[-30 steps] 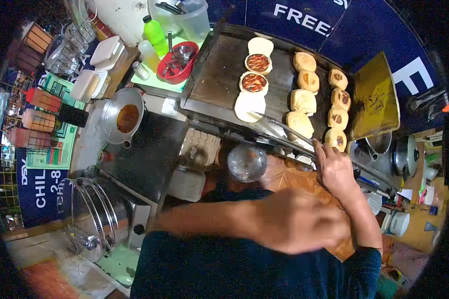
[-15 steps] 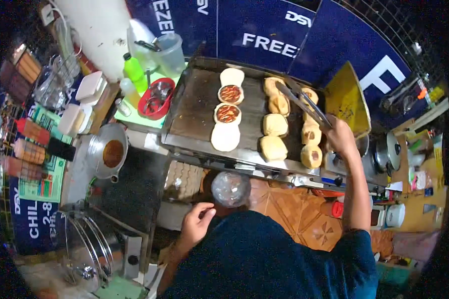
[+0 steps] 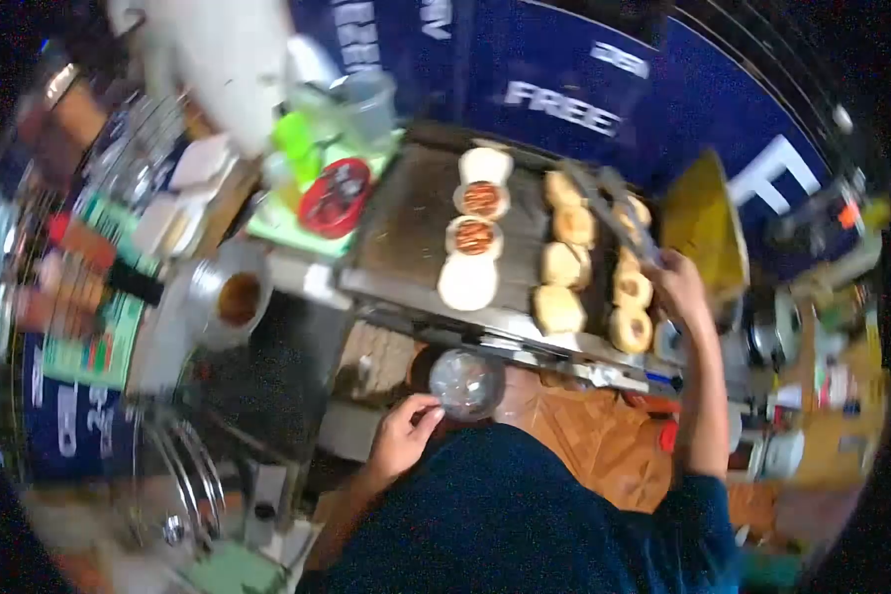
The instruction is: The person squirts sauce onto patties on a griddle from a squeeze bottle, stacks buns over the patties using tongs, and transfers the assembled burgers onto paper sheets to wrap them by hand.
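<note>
Right hand (image 3: 679, 285) grips tongs (image 3: 619, 222), tips parted near buns (image 3: 566, 265). Left hand (image 3: 402, 441) curls loosely, thumb and fingers apart, beside clear container (image 3: 468, 386).

This is a food-stall kitchen, shown by the griddle (image 3: 406, 213), buns (image 3: 560, 310) and metal pan (image 3: 202, 295).

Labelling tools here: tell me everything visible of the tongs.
The tongs are long, slim and grey, metallic-looking, with two arms spread in a narrow V. The right hand grips the near end, where arms converge; the open end points away, over the far buns on the griddle. Blur hides surface detail and any tip contact.
</note>
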The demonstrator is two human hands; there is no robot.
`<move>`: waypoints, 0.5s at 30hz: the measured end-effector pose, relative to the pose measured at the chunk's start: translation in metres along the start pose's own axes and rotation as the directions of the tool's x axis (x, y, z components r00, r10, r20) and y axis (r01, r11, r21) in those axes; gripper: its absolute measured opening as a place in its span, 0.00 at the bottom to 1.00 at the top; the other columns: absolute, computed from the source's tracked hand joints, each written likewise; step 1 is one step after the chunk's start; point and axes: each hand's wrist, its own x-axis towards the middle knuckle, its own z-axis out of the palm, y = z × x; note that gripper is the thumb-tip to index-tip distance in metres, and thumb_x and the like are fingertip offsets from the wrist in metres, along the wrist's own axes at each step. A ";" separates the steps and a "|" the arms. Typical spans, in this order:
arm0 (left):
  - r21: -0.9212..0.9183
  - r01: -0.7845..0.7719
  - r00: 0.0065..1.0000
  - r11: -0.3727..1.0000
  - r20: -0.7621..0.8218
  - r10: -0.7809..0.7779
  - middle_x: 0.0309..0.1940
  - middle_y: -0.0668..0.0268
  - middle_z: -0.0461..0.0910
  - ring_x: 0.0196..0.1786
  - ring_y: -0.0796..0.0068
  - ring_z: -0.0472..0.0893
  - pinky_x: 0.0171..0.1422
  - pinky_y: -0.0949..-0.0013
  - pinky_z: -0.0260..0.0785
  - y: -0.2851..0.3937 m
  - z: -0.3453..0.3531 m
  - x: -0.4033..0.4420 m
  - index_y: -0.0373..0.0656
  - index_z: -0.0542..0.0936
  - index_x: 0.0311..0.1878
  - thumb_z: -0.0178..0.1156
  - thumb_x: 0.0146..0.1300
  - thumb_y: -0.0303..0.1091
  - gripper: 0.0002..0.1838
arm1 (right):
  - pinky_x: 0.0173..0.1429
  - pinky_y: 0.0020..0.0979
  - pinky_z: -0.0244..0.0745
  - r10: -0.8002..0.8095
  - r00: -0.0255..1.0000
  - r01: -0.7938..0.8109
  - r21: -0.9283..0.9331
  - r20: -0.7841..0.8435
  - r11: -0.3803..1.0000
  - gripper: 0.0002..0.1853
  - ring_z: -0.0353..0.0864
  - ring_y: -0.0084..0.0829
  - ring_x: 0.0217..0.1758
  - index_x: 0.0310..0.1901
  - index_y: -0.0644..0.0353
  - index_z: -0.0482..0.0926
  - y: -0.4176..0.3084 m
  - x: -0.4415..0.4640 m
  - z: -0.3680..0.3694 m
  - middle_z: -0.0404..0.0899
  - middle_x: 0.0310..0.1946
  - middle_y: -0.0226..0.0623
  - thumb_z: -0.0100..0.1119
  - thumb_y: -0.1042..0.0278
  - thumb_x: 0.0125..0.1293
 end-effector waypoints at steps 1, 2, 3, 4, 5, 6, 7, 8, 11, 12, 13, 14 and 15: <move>-0.004 0.003 0.999 1.000 -0.050 -0.003 0.41 0.60 0.85 0.43 0.72 0.83 0.47 0.67 0.75 0.001 -0.004 0.001 0.39 0.81 0.51 0.64 0.68 0.35 0.13 | 0.26 0.31 0.70 0.055 0.997 -0.063 0.154 0.057 0.986 0.24 0.78 0.29 0.23 0.55 0.66 0.79 -0.023 -0.022 -0.004 0.81 0.27 0.38 0.63 0.57 0.63; 0.027 0.028 0.991 0.999 -0.132 -0.024 0.42 0.60 0.85 0.43 0.71 0.83 0.47 0.67 0.75 0.000 -0.010 0.002 0.39 0.81 0.51 0.64 0.68 0.36 0.13 | 0.23 0.26 0.65 0.054 0.997 -0.064 0.228 0.051 0.972 0.20 0.73 0.22 0.20 0.53 0.65 0.79 -0.041 -0.038 -0.001 0.77 0.25 0.31 0.61 0.59 0.65; 0.061 0.049 0.977 0.997 -0.209 -0.035 0.42 0.59 0.85 0.43 0.71 0.83 0.47 0.67 0.75 -0.003 -0.019 0.004 0.39 0.81 0.51 0.63 0.69 0.36 0.13 | 0.20 0.22 0.59 0.057 0.998 -0.067 0.306 0.040 0.950 0.16 0.67 0.15 0.17 0.51 0.63 0.79 -0.050 -0.050 0.008 0.73 0.22 0.25 0.59 0.61 0.68; 0.066 0.016 0.947 0.998 -0.322 0.006 0.41 0.59 0.85 0.41 0.71 0.83 0.46 0.67 0.75 -0.023 -0.027 0.008 0.38 0.81 0.51 0.63 0.69 0.36 0.13 | 0.19 0.22 0.58 0.043 0.997 -0.063 0.424 0.058 0.904 0.15 0.65 0.15 0.16 0.49 0.61 0.79 -0.048 -0.058 0.021 0.71 0.21 0.23 0.58 0.60 0.68; 0.078 -0.025 0.907 0.997 -0.417 0.056 0.40 0.59 0.85 0.40 0.71 0.83 0.45 0.67 0.74 -0.052 -0.034 0.018 0.37 0.81 0.51 0.63 0.69 0.36 0.14 | 0.17 0.22 0.56 0.040 0.997 -0.068 0.535 0.064 0.842 0.14 0.64 0.15 0.15 0.47 0.59 0.79 -0.045 -0.065 0.028 0.70 0.20 0.22 0.58 0.59 0.68; 0.095 -0.048 0.865 0.994 -0.494 0.089 0.38 0.61 0.84 0.38 0.72 0.82 0.44 0.67 0.74 -0.086 -0.046 0.033 0.37 0.80 0.50 0.62 0.70 0.36 0.13 | 0.16 0.22 0.55 0.051 0.995 -0.093 0.574 0.089 0.814 0.13 0.63 0.16 0.14 0.45 0.57 0.78 -0.046 -0.071 0.035 0.69 0.20 0.22 0.58 0.57 0.69; 0.113 -0.070 0.818 0.991 -0.563 0.122 0.36 0.62 0.84 0.37 0.73 0.81 0.44 0.68 0.74 -0.107 -0.061 0.046 0.36 0.80 0.49 0.62 0.70 0.37 0.13 | 0.15 0.22 0.54 0.066 0.992 -0.120 0.609 0.111 0.784 0.12 0.62 0.16 0.13 0.43 0.55 0.78 -0.046 -0.078 0.039 0.69 0.20 0.22 0.58 0.55 0.70; -0.044 -0.026 0.816 0.999 -0.579 -0.004 0.39 0.64 0.83 0.40 0.75 0.80 0.46 0.70 0.74 -0.099 -0.074 0.061 0.38 0.81 0.50 0.62 0.70 0.36 0.12 | 0.15 0.22 0.55 -0.003 0.985 -0.112 0.649 0.173 0.752 0.13 0.62 0.16 0.13 0.40 0.53 0.76 -0.039 -0.081 0.042 0.68 0.19 0.22 0.55 0.52 0.73; -0.496 0.016 0.777 0.868 -0.540 -0.324 0.40 0.67 0.81 0.42 0.75 0.80 0.49 0.70 0.74 -0.076 -0.119 0.125 0.42 0.80 0.52 0.60 0.71 0.42 0.15 | 0.13 0.22 0.53 0.046 0.997 -0.071 0.724 0.054 0.686 0.18 0.61 0.18 0.11 0.48 0.57 0.77 -0.062 -0.098 0.059 0.68 0.19 0.24 0.51 0.49 0.76; -0.531 -0.075 0.790 0.844 -0.548 -0.275 0.40 0.68 0.81 0.41 0.74 0.80 0.47 0.67 0.75 -0.082 -0.136 0.152 0.43 0.79 0.53 0.60 0.70 0.44 0.16 | 0.13 0.21 0.53 0.006 0.998 -0.049 0.741 0.060 0.670 0.19 0.61 0.18 0.11 0.50 0.58 0.77 -0.063 -0.100 0.061 0.68 0.19 0.24 0.50 0.49 0.76; -0.564 -0.163 0.800 0.810 -0.555 -0.226 0.40 0.69 0.81 0.40 0.73 0.81 0.45 0.65 0.75 -0.090 -0.152 0.177 0.44 0.79 0.54 0.59 0.70 0.47 0.18 | 0.13 0.21 0.53 -0.032 0.997 -0.029 0.756 0.066 0.654 0.20 0.62 0.18 0.12 0.52 0.59 0.77 -0.065 -0.102 0.061 0.69 0.20 0.24 0.50 0.49 0.76; -0.552 -0.202 0.772 0.809 -0.598 -0.215 0.38 0.68 0.82 0.38 0.72 0.81 0.43 0.64 0.75 -0.085 -0.167 0.200 0.43 0.80 0.51 0.60 0.69 0.44 0.16 | 0.14 0.20 0.54 -0.038 0.999 0.003 0.739 0.030 0.673 0.20 0.63 0.17 0.13 0.53 0.60 0.76 -0.070 -0.104 0.062 0.69 0.21 0.24 0.50 0.50 0.76; -0.539 -0.240 0.740 0.807 -0.639 -0.207 0.35 0.66 0.83 0.36 0.71 0.81 0.40 0.64 0.75 -0.084 -0.179 0.217 0.42 0.82 0.49 0.60 0.67 0.41 0.14 | 0.14 0.19 0.55 0.026 0.999 -0.039 0.764 0.029 0.644 0.21 0.63 0.16 0.14 0.55 0.61 0.76 -0.079 -0.109 0.061 0.70 0.21 0.24 0.51 0.50 0.76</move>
